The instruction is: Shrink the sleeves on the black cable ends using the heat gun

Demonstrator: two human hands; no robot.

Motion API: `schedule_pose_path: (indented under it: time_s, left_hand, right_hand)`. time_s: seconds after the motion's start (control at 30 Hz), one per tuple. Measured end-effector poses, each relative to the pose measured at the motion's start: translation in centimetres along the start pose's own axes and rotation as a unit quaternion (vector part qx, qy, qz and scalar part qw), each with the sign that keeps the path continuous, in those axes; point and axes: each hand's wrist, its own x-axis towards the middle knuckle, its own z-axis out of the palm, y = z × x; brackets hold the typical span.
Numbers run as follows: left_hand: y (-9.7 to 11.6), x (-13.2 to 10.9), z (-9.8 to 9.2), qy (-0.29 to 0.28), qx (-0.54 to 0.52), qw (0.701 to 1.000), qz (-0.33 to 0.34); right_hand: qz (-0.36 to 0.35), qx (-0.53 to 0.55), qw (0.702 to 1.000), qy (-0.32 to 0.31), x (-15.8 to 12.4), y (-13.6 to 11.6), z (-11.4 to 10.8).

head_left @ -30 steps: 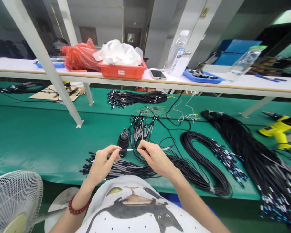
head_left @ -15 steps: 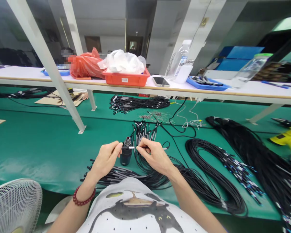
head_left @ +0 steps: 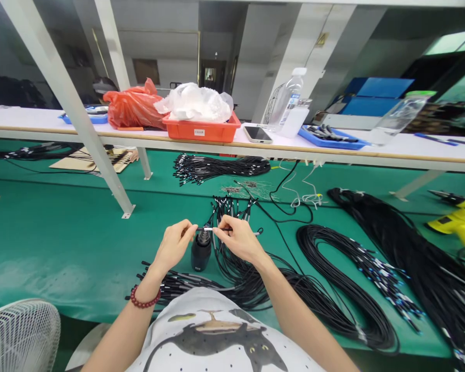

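Observation:
Between my hands a thin black cable with a white sleeve [head_left: 208, 229] is stretched level. My left hand [head_left: 175, 243] pinches its left end, and my right hand [head_left: 238, 238] pinches it on the other side of the sleeve. Right behind the sleeve is the metal nozzle of a black upright heat gun [head_left: 200, 254]; whether they touch I cannot tell. A bundle of black cables [head_left: 232, 206] with grey and white ends lies behind my right hand. More cable ends [head_left: 170, 281] spread out below my left hand.
A coiled cable bundle [head_left: 318, 243] and a long black bundle [head_left: 387, 227] lie to the right, near a yellow heat gun [head_left: 455, 219]. A raised shelf [head_left: 139, 135] crosses the back, carrying an orange tray [head_left: 201, 130], bottles and a phone. A white fan [head_left: 21, 333] stands front left.
Both hands have shifted slightly up in the picture with the cable, bringing the white sleeve from below the nozzle's tip to its upper part. The camera view has tilted a little.

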Motion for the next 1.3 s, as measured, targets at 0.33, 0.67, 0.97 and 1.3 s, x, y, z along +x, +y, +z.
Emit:
schedule_pose_path:
  time_s: [0.33,0.67,0.97,1.3]
  left_hand:
    - [-0.8,0.5,0.1,-0.001,0.003,1.0,-0.001]
    - [-0.9,0.7,0.1,0.002,-0.001,1.0,0.004]
    - [-0.8,1.0,0.0,-0.024,0.081,0.996,-0.02]
    - [-1.3,0.9,0.4,0.004,0.026,1.0,-0.003]
  right_hand:
    - [0.012,0.013,1.0,-0.011,0.6,0.3,0.1]
    - [-0.013,0.005,1.0,-0.016,0.8,0.8,0.1]
    - [-0.026,0.023,0.999,0.002,0.6,0.7,0.4]
    - [-0.028,0.045,0.998,0.016,0.9,1.9,1.0]
